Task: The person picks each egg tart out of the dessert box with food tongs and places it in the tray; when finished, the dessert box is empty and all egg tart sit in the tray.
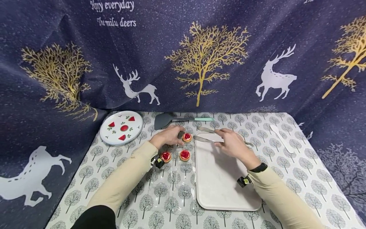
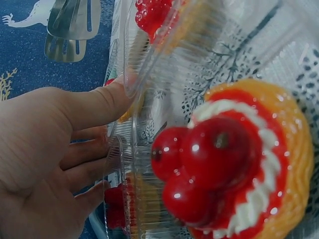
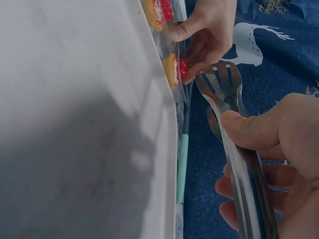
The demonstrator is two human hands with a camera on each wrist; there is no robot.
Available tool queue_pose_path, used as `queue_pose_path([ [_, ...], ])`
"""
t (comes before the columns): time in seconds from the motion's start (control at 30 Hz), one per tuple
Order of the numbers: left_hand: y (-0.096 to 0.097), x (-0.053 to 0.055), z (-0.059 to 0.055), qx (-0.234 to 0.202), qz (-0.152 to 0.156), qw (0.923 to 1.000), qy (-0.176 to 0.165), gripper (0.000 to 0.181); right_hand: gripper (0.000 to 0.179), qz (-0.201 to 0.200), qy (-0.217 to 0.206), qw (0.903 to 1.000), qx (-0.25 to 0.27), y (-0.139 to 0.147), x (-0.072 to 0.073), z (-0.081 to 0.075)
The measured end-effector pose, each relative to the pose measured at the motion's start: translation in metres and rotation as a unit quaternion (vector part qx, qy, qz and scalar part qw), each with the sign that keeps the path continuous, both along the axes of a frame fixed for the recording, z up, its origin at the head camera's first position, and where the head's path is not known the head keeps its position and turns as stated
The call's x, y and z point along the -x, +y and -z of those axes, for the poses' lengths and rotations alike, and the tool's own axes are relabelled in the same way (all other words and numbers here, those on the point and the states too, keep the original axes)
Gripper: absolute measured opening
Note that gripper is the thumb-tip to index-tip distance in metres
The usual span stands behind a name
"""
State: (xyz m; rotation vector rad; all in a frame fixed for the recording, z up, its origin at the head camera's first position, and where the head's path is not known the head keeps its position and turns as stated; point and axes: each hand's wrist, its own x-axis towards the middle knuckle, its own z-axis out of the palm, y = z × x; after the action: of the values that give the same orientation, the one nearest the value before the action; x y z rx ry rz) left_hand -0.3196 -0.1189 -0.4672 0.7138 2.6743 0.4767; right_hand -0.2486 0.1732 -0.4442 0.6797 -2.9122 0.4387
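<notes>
My left hand (image 1: 170, 136) pinches the far edge of a clear plastic container (image 2: 130, 164), with thumb and fingers on its wall. Several fruit tarts sit in the container, topped with red berries and white cream; one tart (image 1: 185, 155) lies just below the hand, and another tart (image 2: 234, 164) looms large in the left wrist view. My right hand (image 1: 233, 144) holds metal serving tongs (image 3: 239, 164) above the far end of a white tray (image 1: 217, 190). The slotted tips of the tongs stand apart with nothing between them, pointing toward the tarts.
A round plate (image 1: 138, 122) with a watermelon pattern lies at the back left. Behind the container is a grey spatula (image 1: 163, 121) with a mint handle. On the right side of the tree-patterned tablecloth lies a white spoon (image 1: 281, 138). A dark blue curtain (image 1: 171, 38) hangs behind.
</notes>
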Motion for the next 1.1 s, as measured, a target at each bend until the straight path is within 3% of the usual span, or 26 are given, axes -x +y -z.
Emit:
queue_pose_path([
  [0.6, -0.002, 0.002, 0.001, 0.0, 0.003, 1.0, 0.002, 0.076, 0.06, -0.017, 0.006, 0.9998, -0.011, -0.026, 0.01, 0.003],
  [1.1, -0.001, 0.004, 0.001, -0.004, -0.004, 1.0, -0.008, 0.077, 0.06, -0.02, -0.019, 0.999, -0.034, -0.041, 0.016, 0.006],
])
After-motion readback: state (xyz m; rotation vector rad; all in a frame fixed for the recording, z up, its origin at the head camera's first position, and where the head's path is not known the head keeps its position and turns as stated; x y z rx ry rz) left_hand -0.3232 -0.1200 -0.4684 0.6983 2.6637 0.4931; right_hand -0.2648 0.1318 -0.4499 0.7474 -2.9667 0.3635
